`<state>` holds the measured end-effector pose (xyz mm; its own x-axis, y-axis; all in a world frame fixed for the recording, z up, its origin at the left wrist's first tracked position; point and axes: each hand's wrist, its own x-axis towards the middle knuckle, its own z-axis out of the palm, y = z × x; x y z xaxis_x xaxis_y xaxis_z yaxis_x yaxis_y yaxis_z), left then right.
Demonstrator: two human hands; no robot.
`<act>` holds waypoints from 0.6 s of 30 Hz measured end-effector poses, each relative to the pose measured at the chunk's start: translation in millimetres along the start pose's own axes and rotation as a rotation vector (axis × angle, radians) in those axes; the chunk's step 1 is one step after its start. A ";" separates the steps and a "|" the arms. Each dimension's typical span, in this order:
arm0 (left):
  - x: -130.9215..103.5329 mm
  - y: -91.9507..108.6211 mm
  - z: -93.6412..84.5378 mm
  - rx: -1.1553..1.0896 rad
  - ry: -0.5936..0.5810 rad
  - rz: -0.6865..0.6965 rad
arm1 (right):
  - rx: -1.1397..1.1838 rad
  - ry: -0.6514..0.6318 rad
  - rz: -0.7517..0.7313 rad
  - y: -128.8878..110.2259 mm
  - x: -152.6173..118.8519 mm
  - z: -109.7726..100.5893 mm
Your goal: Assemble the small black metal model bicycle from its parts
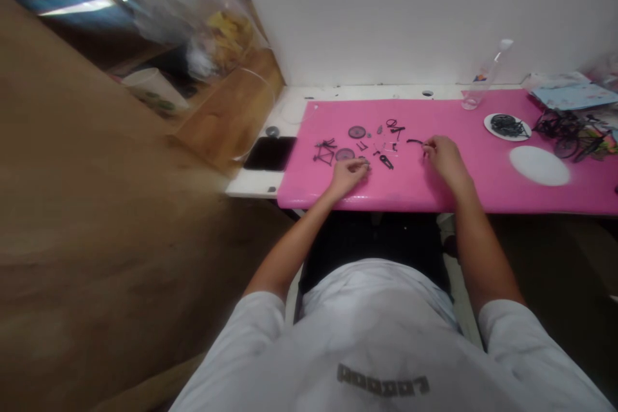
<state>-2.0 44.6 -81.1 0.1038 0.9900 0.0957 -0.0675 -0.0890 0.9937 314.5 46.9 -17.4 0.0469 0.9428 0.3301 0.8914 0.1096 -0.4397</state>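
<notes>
The left hand (351, 175), fingers curled and thumb drawn near the fingertips, rests low over the pink mat (410, 187) on the counter (253, 183), beside a small wheel (344, 154); whether it grips a part cannot be told. The right hand (440, 153), partly closed, pinches a small dark part (425, 149) at its fingertips, near a thin curved black piece (414, 141). Between the hands, small black parts (386, 161) lie scattered on the mat.
</notes>
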 end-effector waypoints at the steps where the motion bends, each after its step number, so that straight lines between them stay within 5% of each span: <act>1: 0.4 -0.3 0.0 0.002 0.008 0.005 | 0.000 0.034 0.033 -7.2 -0.9 -0.1; 4: 2.3 -2.7 -0.4 0.020 0.030 0.037 | 0.059 0.125 0.045 -31.6 -5.1 4.2; 10: 5.3 -9.1 -3.4 0.085 0.103 0.096 | 0.425 0.158 -0.174 -74.3 -19.2 38.1; 18: 8.9 -11.9 -9.0 0.174 0.209 0.139 | 0.458 0.178 -0.324 -87.3 -40.5 78.7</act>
<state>-9.2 55.5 -92.6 -0.1022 0.9665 0.2355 0.1060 -0.2248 0.9686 199.3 24.0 -58.1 -0.0849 0.7752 0.6259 0.5891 0.5457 -0.5960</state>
